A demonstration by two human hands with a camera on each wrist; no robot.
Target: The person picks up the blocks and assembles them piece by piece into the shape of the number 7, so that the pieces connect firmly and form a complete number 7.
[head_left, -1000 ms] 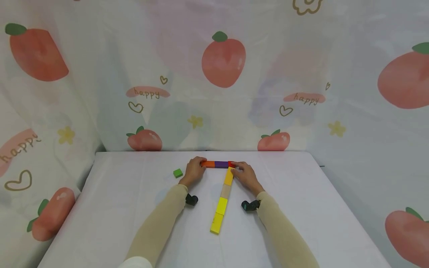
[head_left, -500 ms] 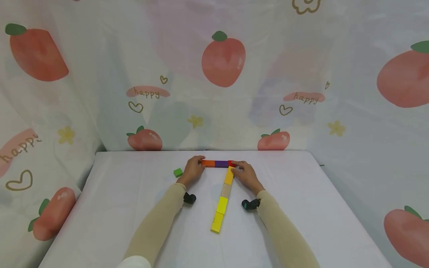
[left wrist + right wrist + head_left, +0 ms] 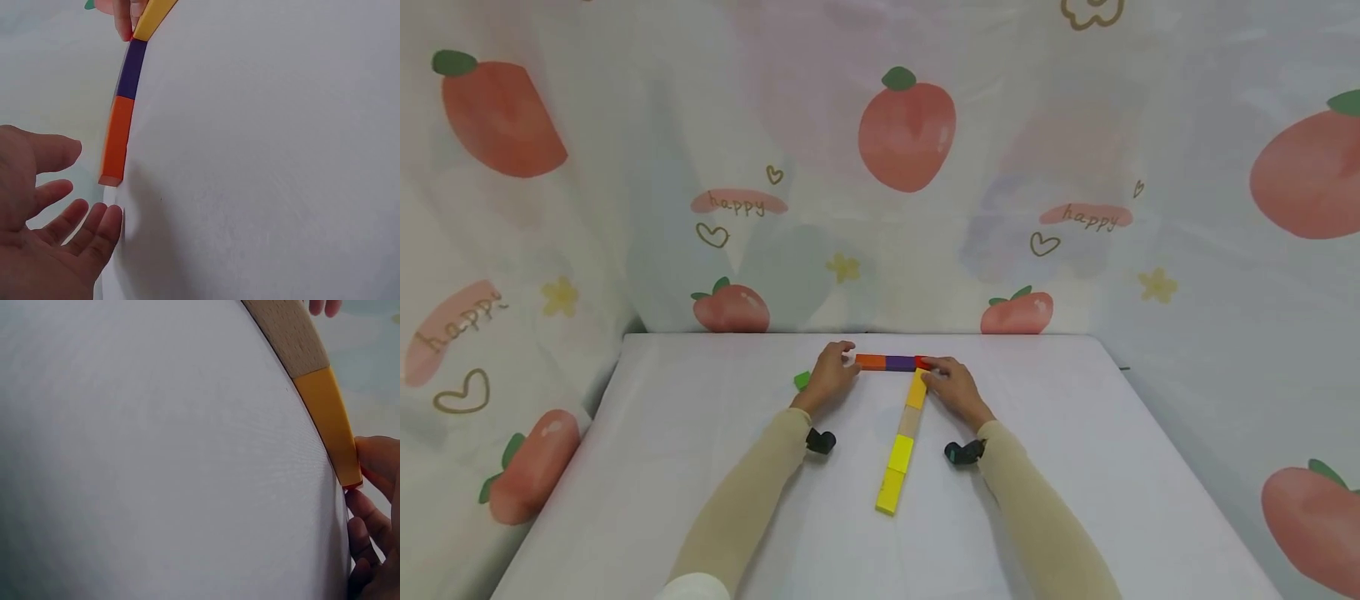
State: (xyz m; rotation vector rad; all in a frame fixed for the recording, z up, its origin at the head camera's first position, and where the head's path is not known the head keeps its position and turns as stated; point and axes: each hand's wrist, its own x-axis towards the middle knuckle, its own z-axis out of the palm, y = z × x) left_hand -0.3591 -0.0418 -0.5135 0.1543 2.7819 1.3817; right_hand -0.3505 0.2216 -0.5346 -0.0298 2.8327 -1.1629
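An orange block (image 3: 871, 362), a purple block (image 3: 900, 363) and a red block (image 3: 921, 362) lie end to end in a row near the table's back. From the red end a slanted line runs toward the front: an amber block (image 3: 916, 388), a bare wood block (image 3: 908, 422) and two yellow blocks (image 3: 900, 454). My left hand (image 3: 56, 212) is spread just off the orange block's free end, holding nothing. My right hand (image 3: 957, 390) pinches at the corner, index finger at the red block, thumb against the amber one; its fingers partly cover the red block.
A green block (image 3: 802, 381) lies left of the row, partly behind the left hand. White cloth covers the table (image 3: 1037, 500). A fruit-printed curtain (image 3: 820, 167) hangs along the back edge and sides.
My left hand has let go of the orange block's end and drawn slightly left, now overlapping the green block. The right hand stays at the corner. The view has shifted slightly.
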